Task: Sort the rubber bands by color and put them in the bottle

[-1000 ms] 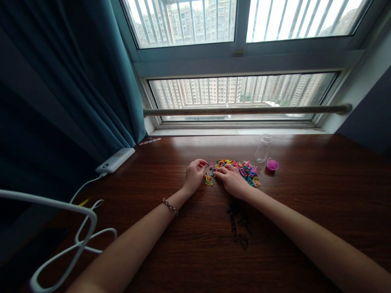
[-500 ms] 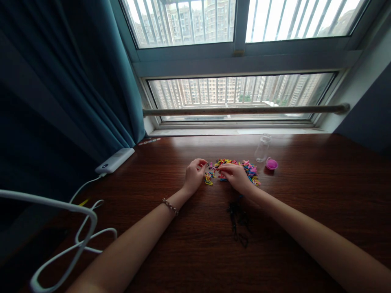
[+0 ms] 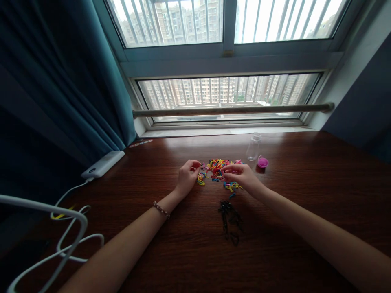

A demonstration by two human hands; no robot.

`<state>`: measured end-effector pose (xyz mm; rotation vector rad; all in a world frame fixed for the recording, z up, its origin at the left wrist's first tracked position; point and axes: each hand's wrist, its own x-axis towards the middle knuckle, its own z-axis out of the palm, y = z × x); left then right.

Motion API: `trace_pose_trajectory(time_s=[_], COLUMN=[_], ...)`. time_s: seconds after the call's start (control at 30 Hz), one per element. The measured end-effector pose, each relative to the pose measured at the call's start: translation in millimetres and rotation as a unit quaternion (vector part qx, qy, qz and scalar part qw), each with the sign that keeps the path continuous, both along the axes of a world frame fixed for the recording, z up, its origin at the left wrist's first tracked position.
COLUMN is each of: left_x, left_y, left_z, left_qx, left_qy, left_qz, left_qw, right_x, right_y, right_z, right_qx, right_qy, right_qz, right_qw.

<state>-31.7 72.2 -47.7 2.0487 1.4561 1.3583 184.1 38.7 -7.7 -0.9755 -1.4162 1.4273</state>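
On the brown table lies a loose pile of small colourful rubber bands (image 3: 217, 165). At its left edge, my left hand (image 3: 187, 176) is closed in a pinch, with a small dark band just showing at the fingertips. My right hand (image 3: 242, 177) is over the right part of the pile and hides some of it. Its thumb and fingers are apart, with the tips close to the red bands. A small cluster of yellow and blue bands (image 3: 201, 178) lies beside my left fingertips. Nearer to me is a separate heap of black rubber bands (image 3: 229, 215).
A clear jar (image 3: 253, 147) stands behind the pile on the right, beside a pink lid (image 3: 262, 162). At the left are a white power bank (image 3: 104, 164) and a looping white cable (image 3: 80, 219). A blue curtain (image 3: 100, 81) hangs there, and a window rail (image 3: 232, 110) crosses behind the table.
My right hand has moved right across the pile, uncovering red bands in its middle. My left hand keeps its pinch at the left edge. The camera view has swung slightly right.
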Motion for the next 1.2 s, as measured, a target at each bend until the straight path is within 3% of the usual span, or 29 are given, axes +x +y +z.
trace_pose_trajectory(time_s=[0.13,0.2,0.27,0.33,0.43,0.53,0.63,0.7,0.77,0.9,1.0,1.2], left_x=[3,5,6,8,15,28,40,43,41,28,17,11], left_y=[-5,-7,-9,-12,-22,-42,-63,-68,-65,-41,-25,-18], left_z=[2.7,4.3,5.8,7.8,13.0,19.8,22.7,21.2,18.0,11.3,8.2,7.0], left_qx=[0.007,0.010,0.014,0.017,0.031,0.042,0.051,0.075,0.088,0.054,0.023,0.002], left_qy=[0.009,0.019,0.030,0.033,0.026,0.048,0.131,0.179,0.194,0.183,0.223,0.192], left_qz=[-0.022,-0.041,-0.059,-0.073,-0.115,-0.214,-0.349,-0.390,-0.356,-0.208,-0.194,-0.156], left_qw=[1.000,0.999,0.998,0.997,0.993,0.975,0.926,0.900,0.910,0.959,0.955,0.969], right_x=[15,22,27,31,35,42,47,48,45,35,34,44], right_y=[-10,-17,-22,-25,-21,-10,-2,-1,-3,-7,-5,5], right_z=[10.8,15.1,16.3,13.7,6.1,0.6,-2.0,-4.4,-8.5,-22.5,-34.3,-43.0], right_qx=[-0.043,-0.078,-0.118,-0.130,-0.105,-0.058,0.017,0.098,0.206,0.374,0.408,0.403], right_qy=[-0.036,-0.094,-0.142,-0.163,-0.165,-0.169,-0.185,-0.208,-0.242,-0.315,-0.364,-0.383], right_qz=[0.066,0.174,0.287,0.328,0.268,0.197,0.100,0.040,0.029,0.103,0.083,-0.014], right_qw=[0.996,0.977,0.940,0.921,0.943,0.964,0.978,0.972,0.948,0.866,0.833,0.831])
